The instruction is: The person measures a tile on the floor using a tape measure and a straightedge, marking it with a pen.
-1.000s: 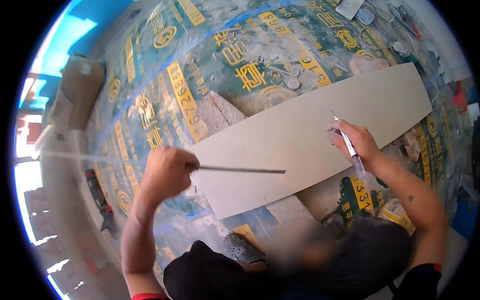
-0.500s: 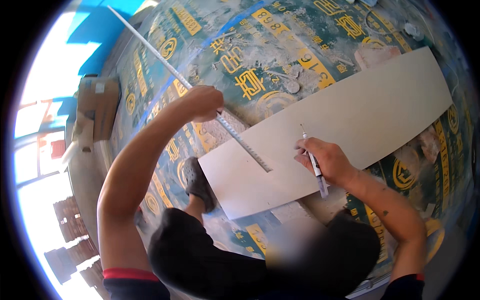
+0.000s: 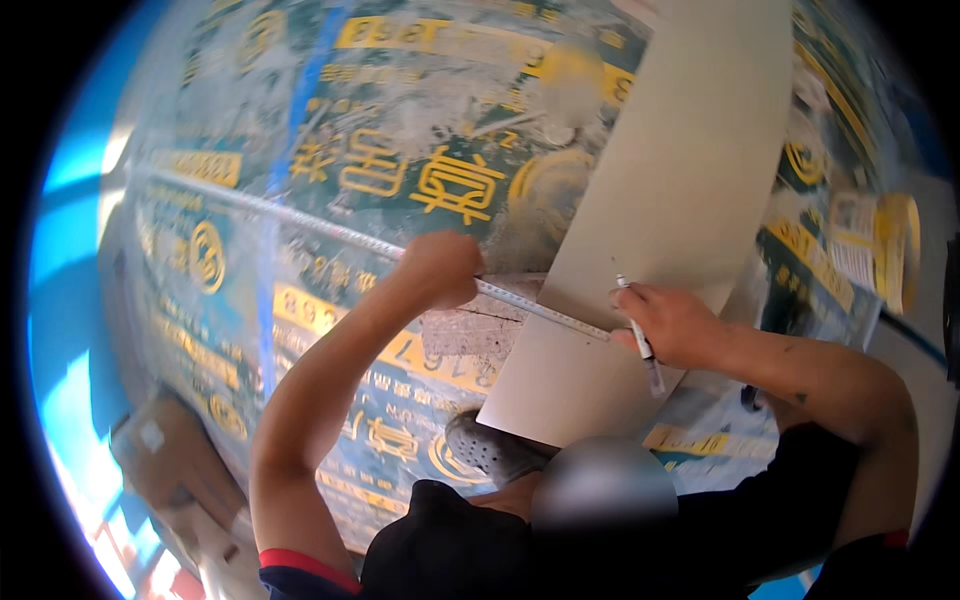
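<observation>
My left hand [image 3: 440,268] is closed round a long, thin metal measuring rule [image 3: 540,307], which stretches diagonally from the upper left onto a long, plain off-white board [image 3: 680,150]. My right hand [image 3: 665,320] grips a white marker pen [image 3: 640,335] with a thin tip, over the board beside the rule's end. Under the rule, a dusty pinkish stone piece [image 3: 465,332] lies against the board's left side. The board rests on a floor [image 3: 370,90] covered with dusty green, yellow-printed sheeting.
My grey clog [image 3: 485,450] is by the board's near end. A brown cardboard box [image 3: 165,450] stands at the left edge. A yellow-and-white container [image 3: 870,250] is at the right. Blue tape [image 3: 300,120] runs across the sheeting.
My view has turned, so the board now runs away from me. The rule has swung round and now crosses the board's near part, with my right hand close by its end.
</observation>
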Action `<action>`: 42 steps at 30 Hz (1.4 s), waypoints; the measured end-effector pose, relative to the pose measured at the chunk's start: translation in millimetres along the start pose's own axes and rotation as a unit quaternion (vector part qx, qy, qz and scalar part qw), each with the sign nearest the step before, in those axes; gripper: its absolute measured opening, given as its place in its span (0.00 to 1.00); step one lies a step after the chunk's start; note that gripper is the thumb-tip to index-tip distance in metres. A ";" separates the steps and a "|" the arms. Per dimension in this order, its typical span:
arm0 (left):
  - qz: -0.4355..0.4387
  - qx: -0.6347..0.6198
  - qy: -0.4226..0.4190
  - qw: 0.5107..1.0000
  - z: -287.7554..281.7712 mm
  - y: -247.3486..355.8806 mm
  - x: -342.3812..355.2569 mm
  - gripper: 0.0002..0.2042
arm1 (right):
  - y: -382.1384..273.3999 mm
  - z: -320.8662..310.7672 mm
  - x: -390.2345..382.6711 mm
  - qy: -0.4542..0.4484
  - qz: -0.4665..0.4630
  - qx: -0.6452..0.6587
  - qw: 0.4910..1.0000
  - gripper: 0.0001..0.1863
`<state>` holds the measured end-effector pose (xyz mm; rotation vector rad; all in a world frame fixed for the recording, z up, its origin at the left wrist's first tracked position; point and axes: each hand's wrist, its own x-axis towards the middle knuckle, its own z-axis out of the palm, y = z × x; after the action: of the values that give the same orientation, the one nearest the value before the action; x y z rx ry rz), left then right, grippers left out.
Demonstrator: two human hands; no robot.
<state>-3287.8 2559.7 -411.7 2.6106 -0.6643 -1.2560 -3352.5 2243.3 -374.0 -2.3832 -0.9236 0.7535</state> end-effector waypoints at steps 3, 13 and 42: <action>0.027 -0.006 0.004 1.000 4.2 -25.4 -9.1 0.07 | -28.9 29.5 8.0 0.051 0.025 -0.006 0.998 0.17; 0.063 -0.079 0.065 0.993 15.8 -42.7 -18.1 0.05 | -69.9 87.3 14.5 0.180 0.103 -0.058 0.977 0.12; 0.107 -0.016 0.143 0.984 47.4 39.0 -30.5 0.07 | -63.5 139.4 12.9 0.449 0.114 -0.009 0.886 0.09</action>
<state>-3353.6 2541.0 -407.3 2.5397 -0.8342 -0.8032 -3462.2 2325.9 -443.1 -2.4529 -0.2525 -0.3242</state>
